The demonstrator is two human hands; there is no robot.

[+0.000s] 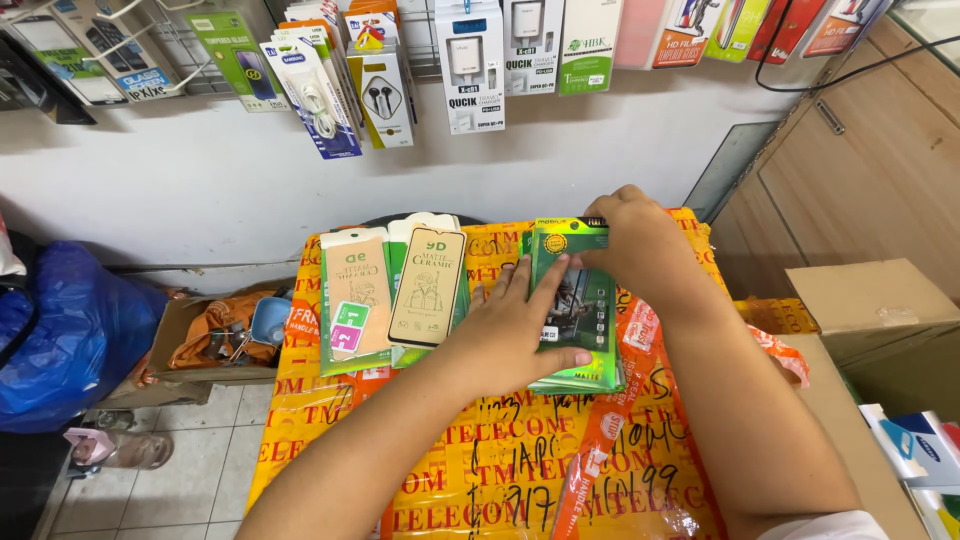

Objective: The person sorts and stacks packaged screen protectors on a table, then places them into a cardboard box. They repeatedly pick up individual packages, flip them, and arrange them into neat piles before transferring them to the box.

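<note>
A stack of green screen-protector packets is seen lying on top of a large parcel wrapped in yellow and orange tape, toward its far right part. The left hand is laid flat on the near left side of the stack, its fingers spread and stretched out over the top packet, the thumb pressed along the lower edge; nothing is gripped by it. The right hand is curled over the far upper edge of the same stack, and the top packet appears to be pinched between its bent fingers and thumb, though the fingertips are hidden behind the packet. Just beside the stack, to the left, two beige packets with cartoon figures are laid side by side on green ones. Boxed chargers and earphones are hung on the white wall behind. A blue plastic bag is seen on the floor at the left, and a cardboard box at the right.
</note>
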